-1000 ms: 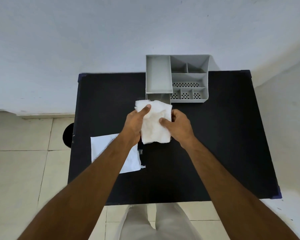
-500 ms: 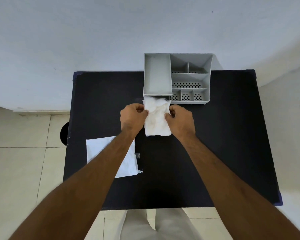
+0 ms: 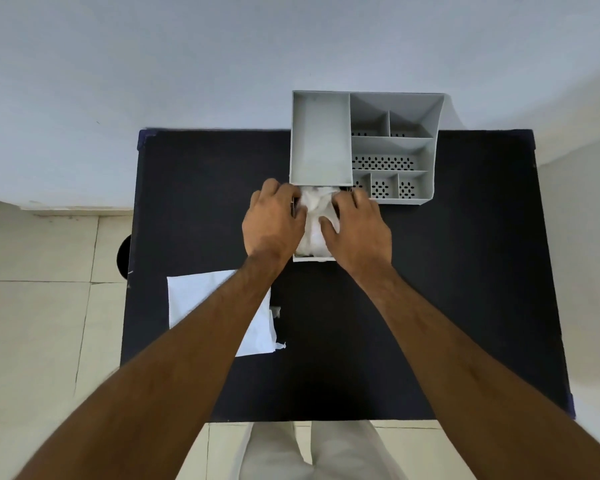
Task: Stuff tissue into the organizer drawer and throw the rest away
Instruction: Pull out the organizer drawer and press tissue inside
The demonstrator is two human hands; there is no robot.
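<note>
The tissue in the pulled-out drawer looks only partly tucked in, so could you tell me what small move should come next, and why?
Probably press down: the tissue bulges above the open drawer of the organizer, with the left hand and right hand on either side. Flattening it should let the drawer slide shut.

My left hand (image 3: 274, 220) and right hand (image 3: 355, 226) press a crumpled white tissue (image 3: 314, 220) down into the pulled-out drawer (image 3: 313, 259) of the grey organizer (image 3: 321, 140) on the black tabletop (image 3: 447, 289), while another flat tissue (image 3: 191, 292) lies under my left forearm.
</note>
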